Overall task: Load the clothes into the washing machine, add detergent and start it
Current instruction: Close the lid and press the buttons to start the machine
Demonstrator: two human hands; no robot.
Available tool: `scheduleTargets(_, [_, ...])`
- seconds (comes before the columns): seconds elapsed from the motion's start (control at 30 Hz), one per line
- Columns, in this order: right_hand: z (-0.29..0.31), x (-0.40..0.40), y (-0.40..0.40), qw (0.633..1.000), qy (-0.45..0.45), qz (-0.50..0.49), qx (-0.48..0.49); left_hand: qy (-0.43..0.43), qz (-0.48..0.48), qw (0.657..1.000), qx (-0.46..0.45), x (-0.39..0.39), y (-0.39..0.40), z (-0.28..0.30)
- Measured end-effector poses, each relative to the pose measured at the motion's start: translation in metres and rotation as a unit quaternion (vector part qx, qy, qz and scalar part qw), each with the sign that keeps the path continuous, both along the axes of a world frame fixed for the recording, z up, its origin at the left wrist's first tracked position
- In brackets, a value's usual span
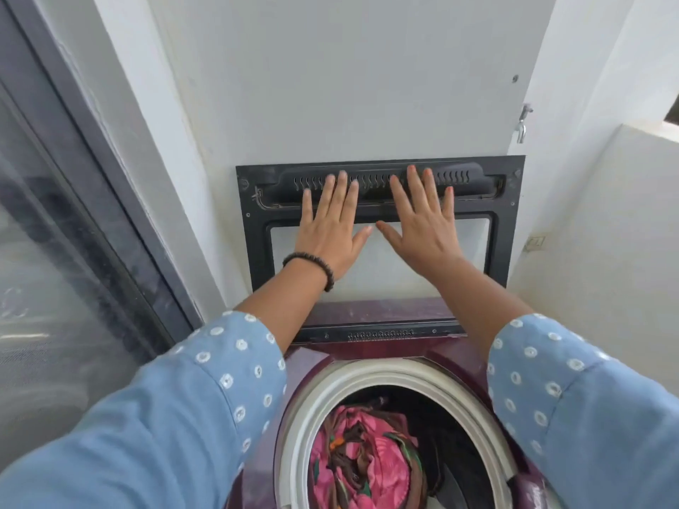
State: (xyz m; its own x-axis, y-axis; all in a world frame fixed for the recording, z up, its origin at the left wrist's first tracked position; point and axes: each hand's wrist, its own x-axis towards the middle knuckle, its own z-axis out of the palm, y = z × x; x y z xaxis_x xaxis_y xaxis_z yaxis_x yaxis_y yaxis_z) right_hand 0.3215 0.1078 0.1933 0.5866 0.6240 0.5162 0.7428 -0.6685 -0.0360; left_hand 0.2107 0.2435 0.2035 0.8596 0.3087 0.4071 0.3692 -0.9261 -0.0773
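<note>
The maroon top-loading washing machine (pixel 455 356) stands below me with its black-framed glass lid (pixel 503 222) raised upright against the wall. Pink, brown and green clothes (pixel 362 461) lie piled in the drum, inside the white drum rim (pixel 312 394). My left hand (pixel 329 233), with a dark bead bracelet at the wrist, lies flat on the lid with straight fingers. My right hand (pixel 422 229) is spread flat on the lid beside it, thumbs almost touching. Neither hand holds anything. No detergent is in view.
A dark-framed glass sliding door (pixel 73 222) fills the left side. A white wall stands behind the lid, with a metal tap (pixel 522 121) at the upper right. A white low wall (pixel 606 233) closes the right side.
</note>
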Motion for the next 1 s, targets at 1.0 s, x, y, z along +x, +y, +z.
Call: scheduleTargets(1.0, [0.052,-0.013,0.004,0.993,-0.071,-0.088,-0.024,-0.082,0.012,0.996,0.04,0.001,-0.014,0.014])
